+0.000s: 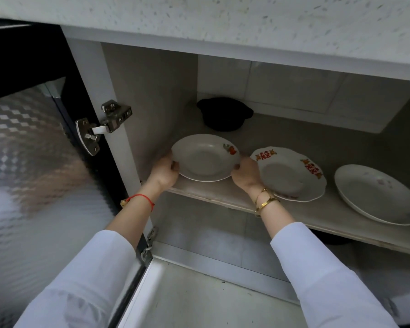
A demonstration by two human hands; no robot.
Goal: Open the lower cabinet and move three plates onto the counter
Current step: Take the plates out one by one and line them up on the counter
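The lower cabinet stands open, its door [26, 162] swung out to the left. Three plates are on its shelf [223, 192]. The left one, a white plate with a fruit print [205, 157], is tilted up off the shelf. My left hand [165, 172] grips its left rim and my right hand [245, 174] grips its right rim. A scalloped plate with red and gold motifs [291, 174] lies flat just right of my right hand. A plain white plate [376, 194] lies at the far right. The speckled counter [223, 22] runs overhead.
A black pot [224, 113] sits at the back of the shelf behind the held plate. Metal hinges [104, 125] stick out on the left cabinet wall. Below the shelf is the cabinet floor [199, 299], with a dark object [336, 239] under the shelf on the right.
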